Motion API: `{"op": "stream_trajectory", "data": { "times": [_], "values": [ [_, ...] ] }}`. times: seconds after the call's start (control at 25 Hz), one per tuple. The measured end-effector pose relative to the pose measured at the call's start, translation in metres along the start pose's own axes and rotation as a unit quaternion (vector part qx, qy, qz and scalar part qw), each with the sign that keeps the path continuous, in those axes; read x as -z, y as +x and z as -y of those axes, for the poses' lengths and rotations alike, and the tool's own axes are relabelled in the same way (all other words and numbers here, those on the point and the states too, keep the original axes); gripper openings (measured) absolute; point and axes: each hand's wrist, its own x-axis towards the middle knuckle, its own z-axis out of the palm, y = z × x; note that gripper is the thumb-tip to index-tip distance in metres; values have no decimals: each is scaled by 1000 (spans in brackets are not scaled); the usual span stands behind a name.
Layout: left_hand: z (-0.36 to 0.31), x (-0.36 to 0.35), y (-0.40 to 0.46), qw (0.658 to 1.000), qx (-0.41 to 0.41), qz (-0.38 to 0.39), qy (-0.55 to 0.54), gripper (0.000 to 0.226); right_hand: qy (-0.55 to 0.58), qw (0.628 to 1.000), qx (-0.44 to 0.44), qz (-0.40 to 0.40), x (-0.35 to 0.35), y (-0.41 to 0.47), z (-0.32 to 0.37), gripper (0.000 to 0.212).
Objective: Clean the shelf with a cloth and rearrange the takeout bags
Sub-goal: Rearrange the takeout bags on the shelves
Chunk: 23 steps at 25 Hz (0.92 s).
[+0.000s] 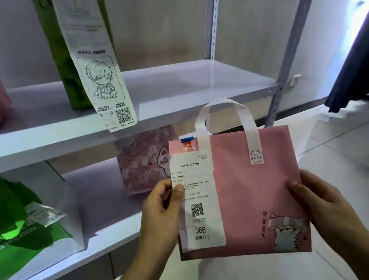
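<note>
Pink takeout bag (pixel 253 191) held in front of the lower shelf (pixel 102 176), off its surface; left hand (pixel 162 208) pinches its receipt edge, right hand (pixel 320 203) grips the opposite side. Risk: pulling the receipt (pixel 197 200) may tear it loose

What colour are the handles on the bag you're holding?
White, on a pink bag; the handles show clearly in the head view.

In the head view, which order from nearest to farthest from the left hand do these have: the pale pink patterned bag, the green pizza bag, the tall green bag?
From the left hand:
1. Pale pink patterned bag, just above it on the lower shelf.
2. Green pizza bag, far left, same shelf.
3. Tall green bag, on the upper shelf.
</note>
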Motion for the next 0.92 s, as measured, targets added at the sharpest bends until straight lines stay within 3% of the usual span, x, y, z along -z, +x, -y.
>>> {"op": "stream_trajectory", "data": {
  "times": [0.16,0.36,0.72,0.84,0.92],
  "values": [
    [-64,-27,6,989,-86,115,30,31,26,994,38,-97,26,20,39,19],
    [-140,-47,42,975,-161,144,44,49,57,983,110,-136,39,69,106,18],
    [-195,-47,127,950,-245,22,194,45,10,963,229,-138,-2,193,174,16],
    [-182,-43,145,919,-242,-74,302,45,-28,971,208,-118,-22,219,158,30],
    [-167,-44,150,919,-222,-100,312,42,-66,978,167,-107,-29,230,138,37]
  ]
}}
